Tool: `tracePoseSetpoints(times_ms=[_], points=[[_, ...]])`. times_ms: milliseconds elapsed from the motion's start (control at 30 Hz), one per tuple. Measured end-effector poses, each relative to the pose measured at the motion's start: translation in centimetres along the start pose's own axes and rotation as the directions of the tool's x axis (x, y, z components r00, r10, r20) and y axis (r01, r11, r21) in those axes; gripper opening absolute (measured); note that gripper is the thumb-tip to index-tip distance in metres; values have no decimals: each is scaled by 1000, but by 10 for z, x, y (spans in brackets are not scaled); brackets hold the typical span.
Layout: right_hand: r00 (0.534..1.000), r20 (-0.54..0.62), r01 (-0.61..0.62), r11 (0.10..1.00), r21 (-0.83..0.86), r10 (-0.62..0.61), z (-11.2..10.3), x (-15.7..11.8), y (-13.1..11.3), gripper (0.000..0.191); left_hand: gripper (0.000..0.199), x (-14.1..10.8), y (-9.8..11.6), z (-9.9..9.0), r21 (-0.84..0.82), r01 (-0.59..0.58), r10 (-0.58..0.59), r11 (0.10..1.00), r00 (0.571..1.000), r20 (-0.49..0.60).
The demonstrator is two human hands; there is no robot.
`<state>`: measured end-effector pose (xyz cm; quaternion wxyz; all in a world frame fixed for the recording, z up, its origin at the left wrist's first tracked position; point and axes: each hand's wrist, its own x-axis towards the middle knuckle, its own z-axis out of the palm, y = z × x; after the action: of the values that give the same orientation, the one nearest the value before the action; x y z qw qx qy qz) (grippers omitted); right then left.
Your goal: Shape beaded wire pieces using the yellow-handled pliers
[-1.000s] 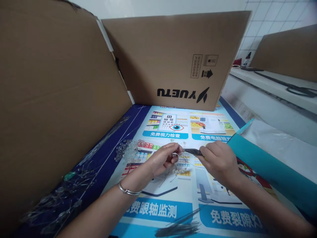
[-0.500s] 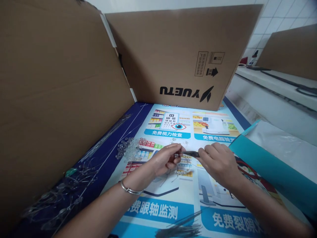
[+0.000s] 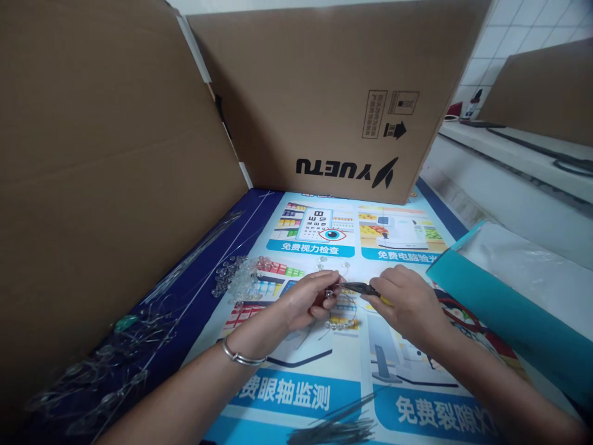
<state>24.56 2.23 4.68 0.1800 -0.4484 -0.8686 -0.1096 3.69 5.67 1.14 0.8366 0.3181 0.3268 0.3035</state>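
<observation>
My left hand (image 3: 312, 300), with a silver bangle on its wrist, pinches a wire strung with clear beads; one bead shows at its fingertips. The beaded wire (image 3: 341, 324) curves down below the fingers in a loop. In my right hand (image 3: 410, 304) are pliers (image 3: 361, 288) with dark jaws and a bit of yellow handle showing. Their tip points left and meets the wire beside my left fingertips. Whether the jaws are closed on the wire is too small to tell. A pile of clear beads (image 3: 243, 278) lies left of my left hand.
Cut dark wires (image 3: 333, 426) lie at the front edge. Tangled beaded wires (image 3: 106, 364) cover the left side, with straight wires (image 3: 194, 253) behind them. Cardboard panels (image 3: 324, 80) stand at the left and back. An open teal box (image 3: 504, 309) is at the right.
The pliers have turned slightly in my right hand, so more of the jaws and a yellow handle show. My left hand keeps its pinch. The whole view has shifted a little.
</observation>
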Motion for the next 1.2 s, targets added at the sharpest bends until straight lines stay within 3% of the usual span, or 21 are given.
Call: tracePoseSetpoints(times_ms=[600, 1033, 1200], points=[[1000, 16, -17, 999, 43, 17, 0, 1, 5, 26, 20, -1, 0, -1, -47, 42, -40, 998, 998, 58], [990, 46, -142, 966, 215, 135, 9, 0, 13, 21, 22, -2, 1, 2, 21, 24, -26, 1000, 994, 110], [997, 27, -69, 987, 146, 66, 8, 0, 13, 25, 20, -3, 2, 3, 1, 34, -33, 999, 996, 80]])
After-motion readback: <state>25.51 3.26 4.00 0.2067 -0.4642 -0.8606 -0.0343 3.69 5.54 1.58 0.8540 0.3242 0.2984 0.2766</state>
